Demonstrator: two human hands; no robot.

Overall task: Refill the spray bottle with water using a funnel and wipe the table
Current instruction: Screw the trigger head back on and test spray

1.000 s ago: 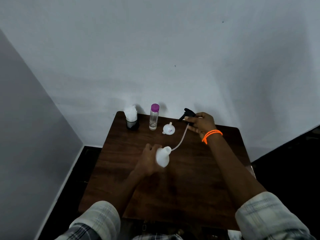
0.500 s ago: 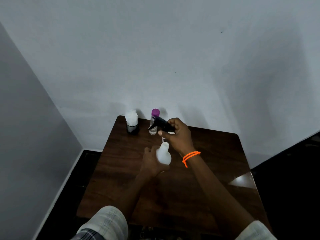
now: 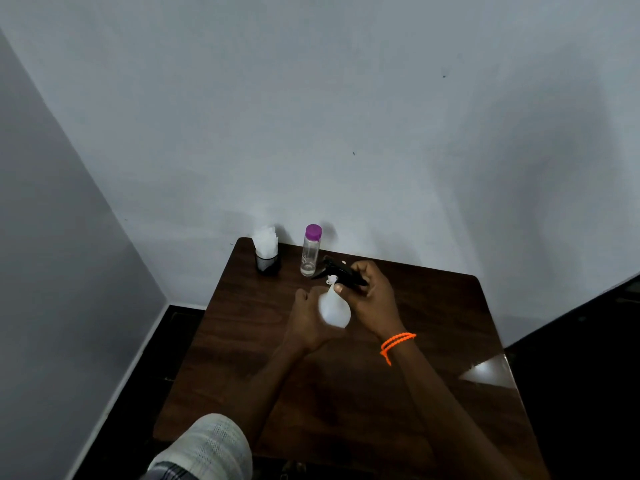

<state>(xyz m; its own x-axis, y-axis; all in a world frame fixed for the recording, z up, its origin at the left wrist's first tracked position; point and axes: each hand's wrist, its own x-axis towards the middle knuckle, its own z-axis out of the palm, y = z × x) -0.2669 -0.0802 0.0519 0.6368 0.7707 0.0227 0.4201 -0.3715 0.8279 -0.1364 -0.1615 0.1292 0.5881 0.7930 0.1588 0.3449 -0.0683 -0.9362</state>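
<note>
My left hand (image 3: 306, 318) grips the white spray bottle (image 3: 334, 308) over the middle of the dark wooden table (image 3: 433, 393). My right hand (image 3: 372, 299) holds the black spray head (image 3: 341, 271) on top of the bottle's neck. A clear water bottle (image 3: 310, 252) with a purple cap stands upright at the back of the table, just behind the spray head. The white funnel is hidden behind my hands.
A dark holder with white tissues (image 3: 266, 251) stands at the table's back left corner. White walls close in behind and to the left. A dark floor (image 3: 173, 323) surrounds the table.
My right hand carried the black spray head with its tube from the back right of the table over to the white bottle. The tube is no longer visible. The funnel went out of sight.
</note>
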